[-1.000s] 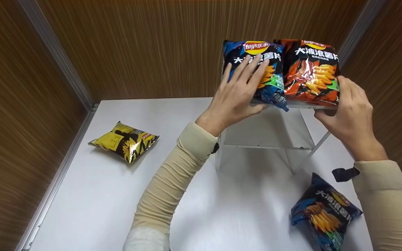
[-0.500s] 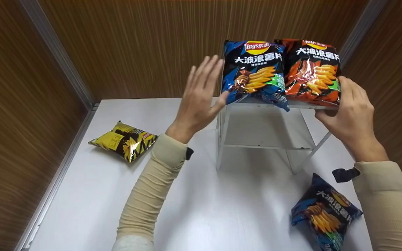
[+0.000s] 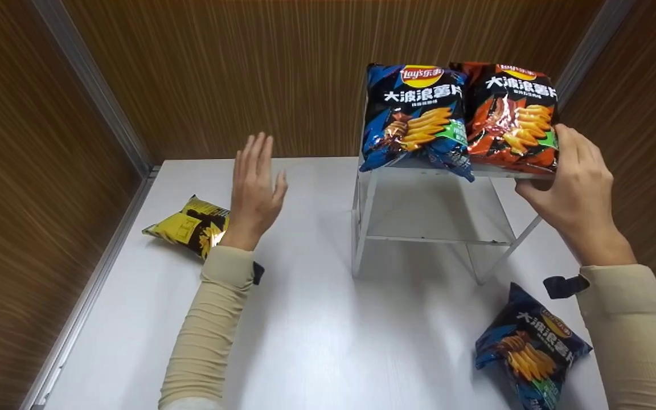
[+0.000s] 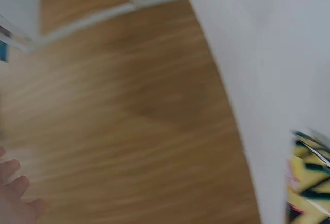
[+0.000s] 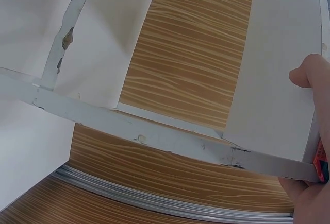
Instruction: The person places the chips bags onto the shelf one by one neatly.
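Observation:
My left hand [image 3: 255, 196], fingers straight and holding nothing, is over the white surface beside the yellow chip bag [image 3: 184, 226], partly covering it in the head view. In the left wrist view, that bag [image 4: 310, 183] shows at the lower right. My right hand [image 3: 575, 182] grips the top right corner of a white two-tier rack [image 3: 439, 239], thumb under the top board and fingers along the side of the red chip bag [image 3: 513, 122]. A blue chip bag [image 3: 413, 122] leans beside the red one on the top board. The right wrist view shows the rack's chipped frame [image 5: 129, 131].
Another blue chip bag [image 3: 533, 347] lies on the white tabletop [image 3: 316, 341] in front of the rack, near the right forearm. Brown wood-patterned panels [image 3: 248, 74] with metal corner strips [image 3: 94, 85] enclose the back and sides.
My left hand has come off the upper blue chip bag and moved left and down towards the yellow bag. My right hand keeps its grip on the rack's corner.

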A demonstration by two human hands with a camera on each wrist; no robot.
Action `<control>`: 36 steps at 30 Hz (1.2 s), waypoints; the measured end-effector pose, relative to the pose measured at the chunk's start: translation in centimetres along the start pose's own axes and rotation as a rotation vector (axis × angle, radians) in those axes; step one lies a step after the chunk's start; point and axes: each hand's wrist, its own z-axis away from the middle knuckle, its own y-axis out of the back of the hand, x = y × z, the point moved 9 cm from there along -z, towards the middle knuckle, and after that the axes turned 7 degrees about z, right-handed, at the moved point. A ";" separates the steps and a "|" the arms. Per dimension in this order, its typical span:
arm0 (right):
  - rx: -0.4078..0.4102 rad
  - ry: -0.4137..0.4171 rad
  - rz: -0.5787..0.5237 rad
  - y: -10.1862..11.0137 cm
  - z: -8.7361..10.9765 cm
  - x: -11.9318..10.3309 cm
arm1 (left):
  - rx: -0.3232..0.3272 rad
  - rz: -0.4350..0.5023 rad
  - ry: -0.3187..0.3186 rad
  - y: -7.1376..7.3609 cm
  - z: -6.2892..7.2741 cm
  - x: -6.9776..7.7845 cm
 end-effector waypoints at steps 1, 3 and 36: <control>0.001 0.002 0.000 0.0 0.0 0.0 | -0.015 -0.015 0.027 -0.1 0.4 -1.0; 0.008 0.006 0.002 0.2 0.1 0.0 | -0.048 -0.031 0.086 -0.4 1.2 -2.9; 0.011 0.020 0.018 0.2 0.1 -0.1 | -0.588 -0.212 0.576 -5.2 15.1 -16.5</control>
